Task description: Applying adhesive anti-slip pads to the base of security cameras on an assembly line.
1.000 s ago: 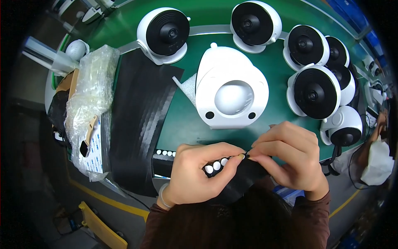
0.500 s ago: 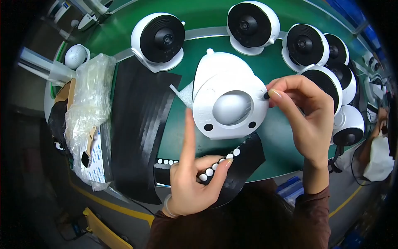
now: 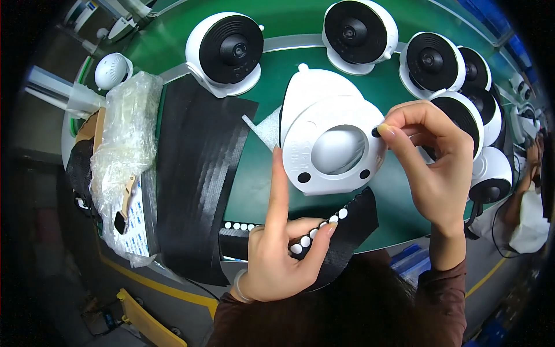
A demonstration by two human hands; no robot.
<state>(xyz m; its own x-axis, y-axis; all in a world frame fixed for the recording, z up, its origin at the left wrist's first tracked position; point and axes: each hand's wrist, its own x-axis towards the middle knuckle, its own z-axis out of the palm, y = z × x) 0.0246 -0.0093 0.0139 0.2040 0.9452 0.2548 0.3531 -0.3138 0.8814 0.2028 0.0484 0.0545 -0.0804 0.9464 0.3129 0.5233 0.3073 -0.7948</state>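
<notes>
A white round device [image 3: 329,110] lies on the green table with its base facing up; the base has a large oval opening. Two black round pads [image 3: 304,177] sit on the base's near side. My right hand [image 3: 433,150] pinches a small black pad [image 3: 376,132] between thumb and index finger at the base's upper right edge. My left hand [image 3: 280,248] grips a black sheet [image 3: 352,231] between its thumb and curled fingers, a row of white dots [image 3: 312,233] along the sheet's edge. Its index finger points up, the tip at the device's left side.
Several white devices with black round fronts [image 3: 231,51] stand along the back and right. On the left lie a wide black sheet [image 3: 196,173] and crumpled clear plastic wrap [image 3: 124,133]. A yellow chair part [image 3: 144,324] is below left. At the far right, another person's arm [image 3: 523,191] shows.
The whole view has shifted slightly, so things appear a little further right. My right fingers now hold the black pad closer over the base's edge. The left hand keeps its grip.
</notes>
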